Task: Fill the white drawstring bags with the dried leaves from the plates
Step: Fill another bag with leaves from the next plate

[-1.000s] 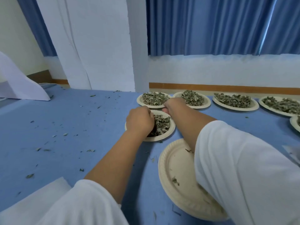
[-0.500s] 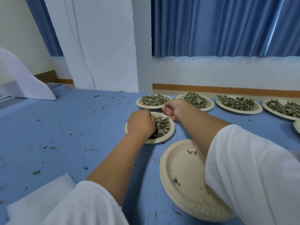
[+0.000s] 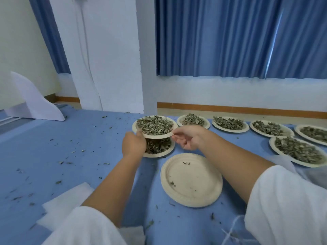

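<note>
Both my hands hold a paper plate heaped with dried leaves in the air. My left hand grips its left rim, and my right hand pinches its right rim between thumb and fingers. Directly below it on the blue table lies a second plate of darker leaves, partly hidden by my left hand. An almost bare plate with a few leaf bits lies nearer to me. White fabric lies at the lower left. More white cloth and a loose string show at the right.
Several more leaf-filled plates run along the far right: one, another, a third. Leaf crumbs are scattered over the blue table. A white pillar and blue curtains stand behind.
My hands were down at the leaf plates on the table. Now they hold one plate of leaves lifted above the nearer plate. The camera has tilted up a little.
</note>
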A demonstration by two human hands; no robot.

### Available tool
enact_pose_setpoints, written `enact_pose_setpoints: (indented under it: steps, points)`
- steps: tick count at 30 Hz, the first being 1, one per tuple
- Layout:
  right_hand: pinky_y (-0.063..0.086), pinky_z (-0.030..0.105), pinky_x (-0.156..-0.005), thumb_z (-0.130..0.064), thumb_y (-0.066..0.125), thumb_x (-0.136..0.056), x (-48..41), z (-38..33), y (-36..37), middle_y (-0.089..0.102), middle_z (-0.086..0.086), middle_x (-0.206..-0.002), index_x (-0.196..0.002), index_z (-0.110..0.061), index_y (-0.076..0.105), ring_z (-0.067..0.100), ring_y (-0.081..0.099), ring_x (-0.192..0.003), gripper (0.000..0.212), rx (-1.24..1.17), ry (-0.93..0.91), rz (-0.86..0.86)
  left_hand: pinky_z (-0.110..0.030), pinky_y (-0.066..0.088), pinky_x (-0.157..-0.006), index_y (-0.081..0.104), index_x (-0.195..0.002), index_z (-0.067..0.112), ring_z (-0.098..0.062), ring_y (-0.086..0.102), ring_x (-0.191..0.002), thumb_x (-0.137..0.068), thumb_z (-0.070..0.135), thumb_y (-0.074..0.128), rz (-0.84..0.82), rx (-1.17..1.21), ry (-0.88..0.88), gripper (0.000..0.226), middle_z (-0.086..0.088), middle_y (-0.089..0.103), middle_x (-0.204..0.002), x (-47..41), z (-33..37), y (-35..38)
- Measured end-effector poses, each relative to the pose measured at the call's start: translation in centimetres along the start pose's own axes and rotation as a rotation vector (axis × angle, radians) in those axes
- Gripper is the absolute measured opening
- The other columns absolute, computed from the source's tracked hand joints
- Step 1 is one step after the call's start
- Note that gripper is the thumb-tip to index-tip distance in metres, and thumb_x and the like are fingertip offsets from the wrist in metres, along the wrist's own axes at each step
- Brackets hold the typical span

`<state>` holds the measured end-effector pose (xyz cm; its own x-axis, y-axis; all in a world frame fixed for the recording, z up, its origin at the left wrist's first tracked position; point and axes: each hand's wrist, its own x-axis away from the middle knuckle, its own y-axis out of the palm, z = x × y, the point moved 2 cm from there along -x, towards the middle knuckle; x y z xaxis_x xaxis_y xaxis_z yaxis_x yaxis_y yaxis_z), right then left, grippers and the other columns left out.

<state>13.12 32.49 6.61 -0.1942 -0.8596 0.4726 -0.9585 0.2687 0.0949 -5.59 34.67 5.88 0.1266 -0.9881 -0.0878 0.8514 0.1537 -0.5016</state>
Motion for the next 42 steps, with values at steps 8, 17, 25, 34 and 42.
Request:
enact_pose_setpoints:
  steps: [8,17,25,34,42]
  points:
    - [0.038,0.011,-0.038,-0.001,0.057,-0.094,15.4,6.7,-2.3,0.063,0.006,-0.066,-0.085,-0.007,0.059,0.006,0.057,-0.054,0.011,0.108,0.087,-0.196,-0.035,0.032,-0.056,0.06,-0.069,0.0,-0.03,0.045,-0.063,-0.096,0.018,0.047,-0.048,-0.063,0.113,0.035,-0.018,0.051,-0.062,10.0,-3.2,-6.7]
    - [0.039,0.012,-0.041,-0.009,0.062,-0.093,26.9,13.7,-7.3,0.059,0.003,-0.063,-0.081,-0.009,0.061,0.004,0.046,-0.046,0.011,0.397,0.182,-0.16,-0.03,0.024,-0.048,0.037,-0.058,0.014,-0.021,0.036,-0.047,-0.091,0.02,0.052,-0.185,-0.173,0.187,0.037,-0.004,0.036,-0.051,24.0,-5.4,-7.3]
    - [0.042,0.017,-0.041,-0.01,0.061,-0.094,30.1,17.6,-9.5,0.062,0.008,-0.064,-0.084,-0.005,0.059,0.009,0.052,-0.046,0.012,0.595,0.275,-0.044,-0.032,0.036,-0.052,0.044,-0.063,0.008,-0.021,0.047,-0.055,-0.096,0.028,0.055,-0.308,-0.311,0.191,0.04,-0.006,0.045,-0.056,30.4,-6.5,-6.9]
    - [0.03,0.022,-0.045,-0.011,0.055,-0.088,30.4,15.5,-6.6,0.053,0.008,-0.056,-0.061,-0.008,0.049,0.018,0.04,-0.042,0.027,1.201,-0.12,0.368,-0.033,0.033,-0.062,0.051,-0.071,0.005,-0.031,0.051,-0.07,-0.101,0.023,0.044,-0.034,-0.472,0.378,0.036,-0.01,0.052,-0.068,27.6,-6.0,-10.5]
    - [0.014,0.028,-0.05,-0.013,0.054,-0.087,27.8,15.4,-2.3,0.02,-0.001,-0.052,-0.056,-0.017,0.028,0.017,0.017,-0.047,0.041,1.188,-0.344,0.389,-0.035,0.038,-0.068,0.058,-0.1,0.006,-0.034,0.052,-0.106,-0.095,0.01,0.052,0.019,-0.831,0.239,0.009,-0.017,0.052,-0.113,20.5,-8.2,-12.6]
